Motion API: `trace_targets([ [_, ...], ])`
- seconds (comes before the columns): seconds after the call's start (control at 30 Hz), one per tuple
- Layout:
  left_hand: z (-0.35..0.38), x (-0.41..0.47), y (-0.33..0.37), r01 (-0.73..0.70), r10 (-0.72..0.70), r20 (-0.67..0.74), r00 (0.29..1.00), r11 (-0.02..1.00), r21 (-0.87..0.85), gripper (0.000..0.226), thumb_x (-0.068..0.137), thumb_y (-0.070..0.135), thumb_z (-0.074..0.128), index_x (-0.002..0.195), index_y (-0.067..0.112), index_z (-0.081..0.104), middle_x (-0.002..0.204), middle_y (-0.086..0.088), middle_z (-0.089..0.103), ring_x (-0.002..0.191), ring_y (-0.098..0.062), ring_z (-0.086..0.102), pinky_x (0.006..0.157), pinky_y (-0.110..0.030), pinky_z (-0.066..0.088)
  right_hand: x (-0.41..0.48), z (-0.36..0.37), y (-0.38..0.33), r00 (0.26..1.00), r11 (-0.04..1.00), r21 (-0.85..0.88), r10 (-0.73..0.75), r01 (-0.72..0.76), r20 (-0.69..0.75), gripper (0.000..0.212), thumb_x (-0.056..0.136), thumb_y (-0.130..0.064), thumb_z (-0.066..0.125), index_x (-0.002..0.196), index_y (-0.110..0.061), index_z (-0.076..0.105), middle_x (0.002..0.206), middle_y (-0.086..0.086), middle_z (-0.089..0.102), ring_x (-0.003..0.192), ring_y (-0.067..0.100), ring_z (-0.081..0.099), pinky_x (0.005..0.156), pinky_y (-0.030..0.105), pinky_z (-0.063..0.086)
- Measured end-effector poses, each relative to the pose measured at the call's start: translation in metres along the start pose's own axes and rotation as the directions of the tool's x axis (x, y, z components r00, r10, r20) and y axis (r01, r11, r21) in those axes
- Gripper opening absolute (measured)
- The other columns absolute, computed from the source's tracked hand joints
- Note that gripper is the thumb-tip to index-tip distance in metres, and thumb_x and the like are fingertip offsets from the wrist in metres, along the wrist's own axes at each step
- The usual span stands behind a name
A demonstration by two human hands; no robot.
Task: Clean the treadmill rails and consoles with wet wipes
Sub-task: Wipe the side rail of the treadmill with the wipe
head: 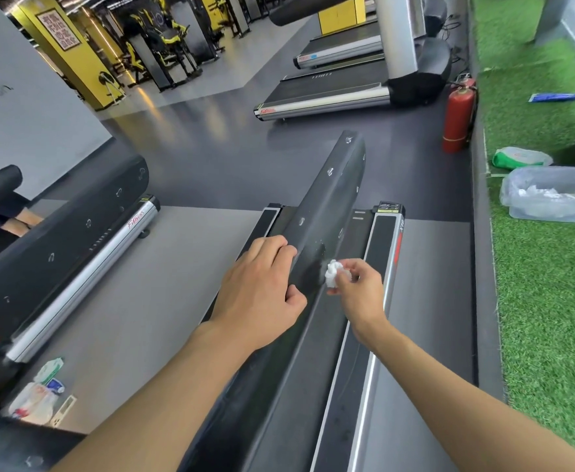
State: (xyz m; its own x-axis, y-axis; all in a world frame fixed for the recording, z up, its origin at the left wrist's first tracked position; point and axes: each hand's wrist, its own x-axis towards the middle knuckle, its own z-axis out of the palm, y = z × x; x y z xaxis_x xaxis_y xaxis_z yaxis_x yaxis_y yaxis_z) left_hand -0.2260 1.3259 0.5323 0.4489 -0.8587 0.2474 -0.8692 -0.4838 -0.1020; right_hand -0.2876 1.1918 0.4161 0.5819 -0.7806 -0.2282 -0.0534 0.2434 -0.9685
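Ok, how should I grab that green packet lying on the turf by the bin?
Probably pinch it across its narrow width, coming from above: the green packet lies flat on the turf, with the lined bin close on its near side.

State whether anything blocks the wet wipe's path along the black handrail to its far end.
Nothing visible does. The right hand pinches the wet wipe against the handrail; the left hand grips its opposite edge, beside the wipe, not ahead of it.
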Motion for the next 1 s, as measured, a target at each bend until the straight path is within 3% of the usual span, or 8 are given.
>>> trace_targets([
  [0.07, 0.000, 0.000, 0.000, 0.001, -0.001, 0.003, 1.000, 1.000, 0.001, 0.042, 0.070, 0.020, 0.067, 0.111, 0.010, 0.061, 0.120, 0.001, 0.058, 0.109, -0.022, 0.054, 0.076, -0.033, 0.053, -0.002, 0.007, 0.005, 0.999, 0.999, -0.042, -0.021, 0.019, -0.048, 0.015, 0.098, -0.013, 0.052, 0.096, -0.011, 0.067, 0.090, 0.004, 0.066, 0.071, 0.017, 0.067, 0.060, 0.016, 0.049],
  [0.17, 0.001, 0.000, 0.000, -0.004, 0.004, 0.008, 1.000, 1.000, 0.019, 0.042, 0.071, 0.019, 0.067, 0.111, 0.010, 0.061, 0.120, 0.000, 0.058, 0.109, -0.023, 0.054, 0.077, -0.033, 0.053, -0.018, 0.013, 0.017, 0.987, 0.960, -0.232, -0.161, 0.159, 0.009, 0.021, 0.102, -0.024, 0.048, 0.095, -0.015, 0.066, 0.100, -0.001, 0.055, 0.081, 0.010, 0.057, 0.079, 0.023, 0.051],
  [0.3, -0.001, 0.002, 0.001, -0.036, 0.033, 0.035, 0.999, 0.997, 0.073, 0.035, 0.071, 0.020, 0.064, 0.105, 0.008, 0.061, 0.115, -0.003, 0.058, 0.105, -0.025, 0.055, 0.075, -0.034, 0.052, -0.013, 0.010, 0.019, 0.983, 0.941, -0.285, -0.184, 0.182, 0.019, 0.021, 0.100, -0.014, 0.052, 0.110, -0.004, 0.067, 0.109, 0.003, 0.057, 0.081, 0.005, 0.058, 0.066, 0.004, 0.042],
  [0.37, -0.002, 0.009, 0.000, -0.072, 0.068, 0.047, 0.997, 0.993, 0.097, 0.033, 0.073, 0.023, 0.059, 0.102, 0.007, 0.060, 0.111, -0.005, 0.058, 0.102, -0.027, 0.055, 0.077, -0.034, 0.051, -0.001, 0.009, 0.020, 0.994, 0.960, -0.263, -0.110, 0.100, -0.023, 0.022, 0.099, -0.011, 0.053, 0.110, -0.001, 0.069, 0.102, 0.013, 0.067, 0.084, 0.020, 0.066, 0.064, 0.012, 0.049],
  [0.43, -0.002, 0.017, -0.002, -0.078, 0.074, 0.050, 0.996, 0.994, 0.076, 0.037, 0.074, 0.025, 0.054, 0.105, 0.006, 0.061, 0.115, -0.007, 0.058, 0.107, -0.028, 0.054, 0.083, -0.037, 0.051, 0.000, 0.011, 0.025, 0.996, 0.962, -0.264, -0.077, 0.064, -0.038, 0.023, 0.099, -0.011, 0.055, 0.115, -0.002, 0.069, 0.101, 0.013, 0.071, 0.090, 0.025, 0.068, 0.076, 0.028, 0.055],
  [0.57, 0.004, 0.022, -0.004, -0.036, 0.036, 0.020, 0.999, 0.999, -0.022, 0.038, 0.073, 0.023, 0.053, 0.107, 0.005, 0.061, 0.119, -0.004, 0.059, 0.111, -0.023, 0.053, 0.083, -0.035, 0.052, 0.006, 0.009, 0.031, 0.997, 0.970, -0.234, -0.075, 0.069, -0.016, 0.018, 0.097, -0.011, 0.057, 0.107, -0.008, 0.072, 0.080, 0.000, 0.071, 0.065, 0.004, 0.062, 0.058, 0.015, 0.048],
  [0.73, 0.006, 0.021, -0.006, -0.029, 0.028, -0.016, 0.999, 0.998, -0.063, 0.039, 0.072, 0.023, 0.052, 0.107, 0.007, 0.062, 0.118, -0.002, 0.060, 0.113, -0.021, 0.053, 0.080, -0.033, 0.053, 0.004, 0.011, 0.022, 0.976, 0.932, -0.310, -0.212, 0.187, -0.049, 0.015, 0.096, -0.014, 0.059, 0.105, -0.013, 0.072, 0.088, 0.004, 0.069, 0.081, 0.018, 0.065, 0.077, 0.032, 0.053],
  [1.0, 0.006, 0.022, -0.004, -0.019, 0.019, -0.012, 1.000, 0.997, -0.069, 0.039, 0.072, 0.023, 0.052, 0.105, 0.007, 0.063, 0.117, -0.002, 0.060, 0.112, -0.022, 0.055, 0.080, -0.033, 0.053, -0.002, 0.007, 0.006, 0.924, 0.883, -0.310, -0.381, 0.352, -0.038, 0.014, 0.094, -0.005, 0.062, 0.099, -0.010, 0.074, 0.083, 0.003, 0.062, 0.070, 0.000, 0.057, 0.067, 0.003, 0.039],
])
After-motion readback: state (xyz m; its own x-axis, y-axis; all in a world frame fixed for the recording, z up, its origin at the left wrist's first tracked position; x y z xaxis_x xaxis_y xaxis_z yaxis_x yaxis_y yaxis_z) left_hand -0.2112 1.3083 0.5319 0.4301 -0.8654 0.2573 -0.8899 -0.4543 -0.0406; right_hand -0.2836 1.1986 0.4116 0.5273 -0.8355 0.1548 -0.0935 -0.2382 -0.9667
